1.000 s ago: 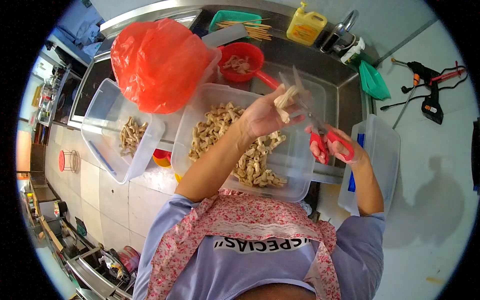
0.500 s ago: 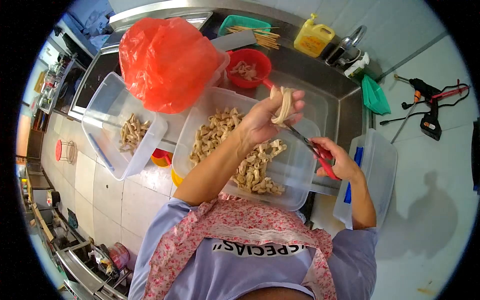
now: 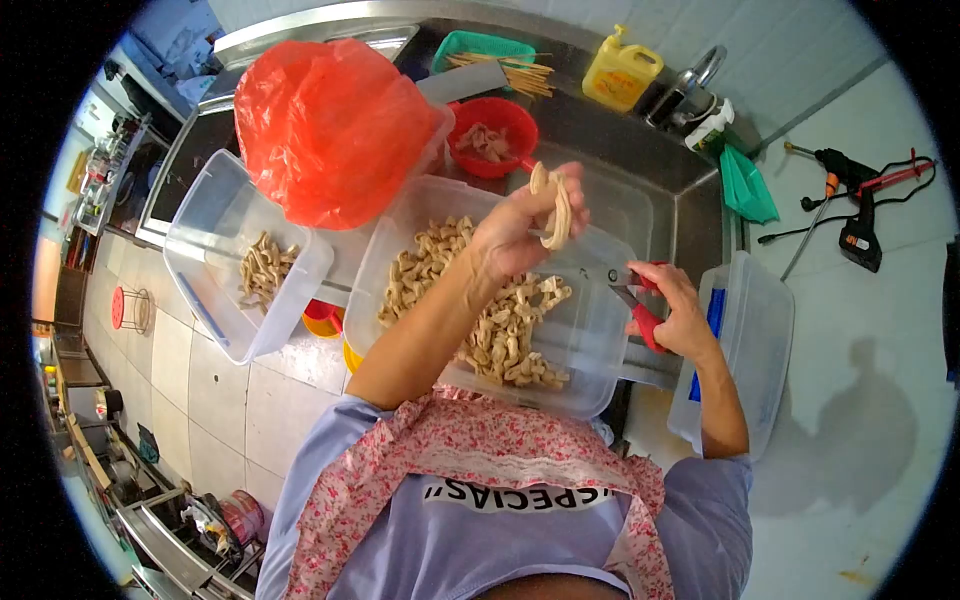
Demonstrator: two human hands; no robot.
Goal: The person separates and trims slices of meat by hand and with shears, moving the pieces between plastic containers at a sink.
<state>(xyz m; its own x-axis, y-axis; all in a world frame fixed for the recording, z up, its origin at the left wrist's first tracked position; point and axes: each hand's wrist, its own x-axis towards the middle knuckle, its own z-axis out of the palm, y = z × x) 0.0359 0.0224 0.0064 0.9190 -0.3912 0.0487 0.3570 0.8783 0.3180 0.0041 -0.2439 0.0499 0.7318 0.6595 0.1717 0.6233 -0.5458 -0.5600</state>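
My left hand (image 3: 508, 232) is raised over a large clear plastic tub (image 3: 592, 378), its fingers closed around a pale beige, folded strip of food (image 3: 558, 218) that hangs past the fingertips. To its right, my right hand (image 3: 682, 312) grips red-handled scissors (image 3: 648, 326) by the handles. The scissor blades are parted and point left, apart from the strip. Below my left forearm, many similar beige pieces (image 3: 512, 340) lie heaped in the tub. Just beyond the left hand sits a red handled bowl (image 3: 528, 128) with some pale scraps inside.
A second clear tub (image 3: 205, 215) with fewer pieces stands left, beside a red plastic bag (image 3: 330, 130). Behind are a green basket (image 3: 480, 42), wooden sticks (image 3: 520, 78), a yellow pump bottle (image 3: 622, 75) and a faucet (image 3: 690, 85). A clear lidded bin (image 3: 755, 350) stands right.
The scissors have drawn back down and right from the strip, and their blades have spread apart. My left hand, still holding the strip, has shifted slightly left and up.
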